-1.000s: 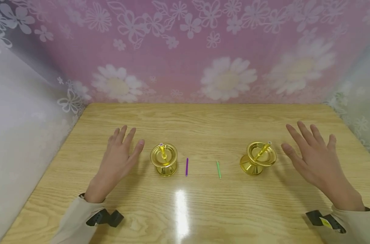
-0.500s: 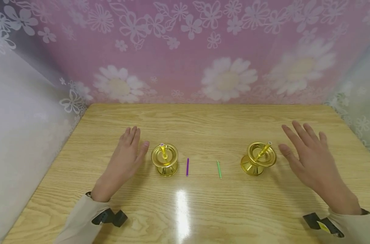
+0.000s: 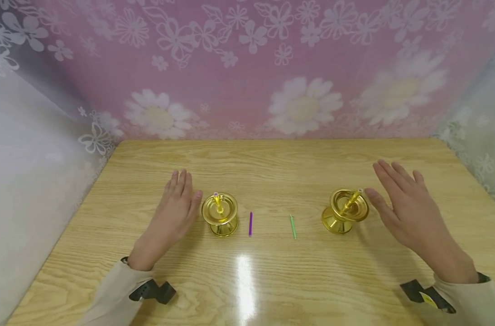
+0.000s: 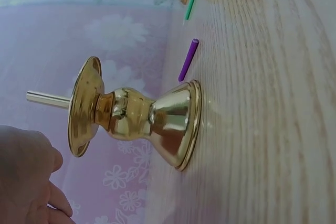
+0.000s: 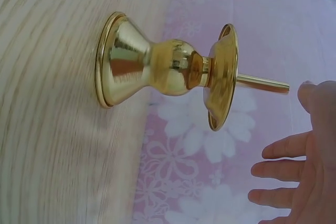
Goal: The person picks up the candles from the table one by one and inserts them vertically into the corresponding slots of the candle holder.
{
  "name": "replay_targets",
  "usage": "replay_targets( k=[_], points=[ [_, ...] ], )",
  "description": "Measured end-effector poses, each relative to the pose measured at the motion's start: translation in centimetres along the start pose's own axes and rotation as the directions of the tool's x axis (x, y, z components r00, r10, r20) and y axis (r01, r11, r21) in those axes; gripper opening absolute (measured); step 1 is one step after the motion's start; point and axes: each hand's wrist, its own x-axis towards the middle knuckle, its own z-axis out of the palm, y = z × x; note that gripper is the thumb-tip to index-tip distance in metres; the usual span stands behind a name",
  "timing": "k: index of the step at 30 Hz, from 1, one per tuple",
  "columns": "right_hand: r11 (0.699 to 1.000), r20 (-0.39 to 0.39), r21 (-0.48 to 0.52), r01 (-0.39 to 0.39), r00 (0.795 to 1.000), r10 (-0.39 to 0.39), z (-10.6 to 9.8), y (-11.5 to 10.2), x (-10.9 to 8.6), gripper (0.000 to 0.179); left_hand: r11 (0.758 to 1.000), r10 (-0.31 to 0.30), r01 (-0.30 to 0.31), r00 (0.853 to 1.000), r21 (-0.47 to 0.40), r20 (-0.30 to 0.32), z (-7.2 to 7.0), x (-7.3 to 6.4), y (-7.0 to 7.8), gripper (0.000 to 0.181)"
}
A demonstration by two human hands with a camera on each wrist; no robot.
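Note:
My left hand point(image 3: 175, 210) hovers with fingers straight just left of a shiny gold candle holder point(image 3: 220, 217); its thumb is near the dish rim. In the left wrist view this candle holder point(image 4: 126, 114) stands upright, a thin tube rising from its dish. On the other side my right hand point(image 3: 410, 210) is held beside a second gold candle holder point(image 3: 338, 219), fingers extended. The right wrist view shows a small gap between the thumb and the tube of that candle holder point(image 5: 176, 66). Between the holders lie a thin purple stick point(image 3: 250, 224) and a thin green stick point(image 3: 293, 227), both resembling small candles.
The wood-grain table point(image 3: 271, 172) ends at a pink backdrop point(image 3: 231, 90) printed with white flowers. Pale flowered side panels flank it on the left point(image 3: 35, 181) and right.
Both hands have moved inward, each closer to its candle holder, and their fingers have drawn together. The candle holders and the two sticks have stayed in place.

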Motion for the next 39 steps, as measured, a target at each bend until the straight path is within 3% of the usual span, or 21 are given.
replay_targets(
  k=[7, 20, 39],
  points=[
    [1.000, 0.010, 0.004, 0.006, 1.000, -0.006, -0.1, -0.6, 0.3, 0.060, 1.000, 0.009, -0.009, 1.000, 0.001, -0.002, 0.4, 0.0, 0.2, 0.064],
    [0.997, -0.041, 0.009, 0.070, 0.997, -0.070, 0.3, -1.2, 0.7, 0.058, 1.000, -0.008, 0.008, 0.999, 0.026, 0.032, 0.8, -0.1, 0.3, 0.065],
    [0.994, 0.021, -0.030, 0.101, 0.995, -0.100, 0.2, -3.1, 2.1, 0.063, 0.997, 0.003, -0.005, 1.000, 0.079, 0.030, 0.6, 0.0, 0.4, 0.064]
  ],
)
